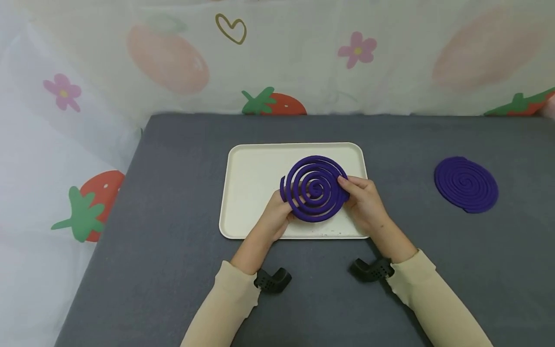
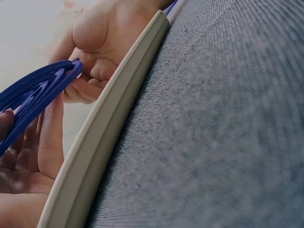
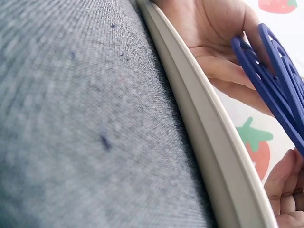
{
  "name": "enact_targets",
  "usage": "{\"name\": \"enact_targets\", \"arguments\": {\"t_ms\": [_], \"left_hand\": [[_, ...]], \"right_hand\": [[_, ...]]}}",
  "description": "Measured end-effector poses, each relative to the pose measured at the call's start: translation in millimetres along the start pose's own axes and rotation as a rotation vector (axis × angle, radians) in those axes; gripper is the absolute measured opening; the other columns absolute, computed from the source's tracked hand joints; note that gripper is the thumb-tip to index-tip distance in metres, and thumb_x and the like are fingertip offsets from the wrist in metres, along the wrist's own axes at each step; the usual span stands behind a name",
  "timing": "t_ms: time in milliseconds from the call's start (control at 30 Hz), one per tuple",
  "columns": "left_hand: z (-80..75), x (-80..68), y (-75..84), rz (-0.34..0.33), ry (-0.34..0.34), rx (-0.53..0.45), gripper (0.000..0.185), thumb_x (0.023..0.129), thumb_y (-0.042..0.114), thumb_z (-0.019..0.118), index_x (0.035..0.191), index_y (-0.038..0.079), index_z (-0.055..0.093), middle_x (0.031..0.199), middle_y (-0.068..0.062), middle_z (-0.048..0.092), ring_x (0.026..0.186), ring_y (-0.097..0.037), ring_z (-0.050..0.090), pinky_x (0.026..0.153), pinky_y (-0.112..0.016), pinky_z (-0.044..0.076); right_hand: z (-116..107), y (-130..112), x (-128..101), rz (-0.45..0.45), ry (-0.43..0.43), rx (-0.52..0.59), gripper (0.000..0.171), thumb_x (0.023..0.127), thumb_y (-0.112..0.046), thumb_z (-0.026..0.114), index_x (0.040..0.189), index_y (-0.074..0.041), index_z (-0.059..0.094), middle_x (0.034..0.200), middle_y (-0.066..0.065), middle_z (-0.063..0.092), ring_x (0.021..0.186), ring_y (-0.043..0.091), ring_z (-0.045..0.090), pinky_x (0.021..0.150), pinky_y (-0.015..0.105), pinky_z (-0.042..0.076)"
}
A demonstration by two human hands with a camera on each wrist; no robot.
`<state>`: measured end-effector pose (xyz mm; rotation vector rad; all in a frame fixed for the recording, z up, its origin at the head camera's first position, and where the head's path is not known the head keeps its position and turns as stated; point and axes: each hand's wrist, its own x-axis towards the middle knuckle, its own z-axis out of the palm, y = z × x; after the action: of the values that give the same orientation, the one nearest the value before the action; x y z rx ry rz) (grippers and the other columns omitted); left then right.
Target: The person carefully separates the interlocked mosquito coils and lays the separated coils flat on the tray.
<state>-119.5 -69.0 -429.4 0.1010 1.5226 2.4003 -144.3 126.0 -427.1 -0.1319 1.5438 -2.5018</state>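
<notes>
Firstly, from my far seat I see the grey cloth (image 1: 173, 202) in the lower part of the head view, and on it, at the middle, the white tray (image 1: 249, 173). Over the tray is the left hand (image 1: 276, 212): its fingers go under the left side of the purple coil (image 1: 316, 189) and grasp it there, but I cannot see well where its thumb presses.

The coil itself is near the centre of the frame, held up over the tray, with open gaps between its turns. I judge it very light, stiff only against small force, and probably brittle, because the turns are thin and support each other little. Its surface looks dry and matt, so cracking worries me more than slipping. Some dark specks (image 1: 334, 235) at the lower edge of the tray may be crumbs of it; I cannot be sure. I would take hold only at the outer rim, from both sides, gently, and not squeeze or twist the inner turns.

More to the right, the right hand (image 1: 363, 200) pinches the rim, thumb on top and fingers below. Finally, at the right of the frame, a second coil (image 1: 466, 184) lies flat on the cloth, well apart from the tray; its turns sit close together, so perhaps it bears handling better.
</notes>
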Motion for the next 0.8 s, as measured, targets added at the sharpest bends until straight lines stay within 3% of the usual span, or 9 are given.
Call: {"name": "enact_targets", "arguments": {"t_ms": [333, 800], "left_hand": [[-0.7, -0.2, 0.7, 0.023, 0.006, -0.113, 0.03, 0.089, -0.005, 0.045, 0.082, 0.016, 0.064, 0.072, 0.005, 0.064, 0.063, -0.005, 0.06, 0.057, -0.021, 0.05], [-0.7, -2.5, 1.9, 0.037, -0.05, -0.186, 0.035, 0.093, -0.007, 0.037, 0.09, 0.015, 0.065, 0.078, 0.003, 0.068, 0.069, -0.007, 0.064, 0.06, -0.024, 0.053]], "right_hand": [[1.2, -1.0, -0.1, -0.03, -0.035, 0.074, 0.028, 0.094, 0.004, 0.049, 0.086, -0.01, 0.072, 0.077, 0.0, 0.065, 0.064, 0.008, 0.059, 0.058, 0.019, 0.049], [-2.7, -1.4, -1.8, -0.011, -0.09, 0.229, 0.021, 0.095, 0.002, 0.05, 0.091, -0.007, 0.068, 0.081, 0.002, 0.064, 0.066, 0.01, 0.06, 0.058, 0.021, 0.05]]}}
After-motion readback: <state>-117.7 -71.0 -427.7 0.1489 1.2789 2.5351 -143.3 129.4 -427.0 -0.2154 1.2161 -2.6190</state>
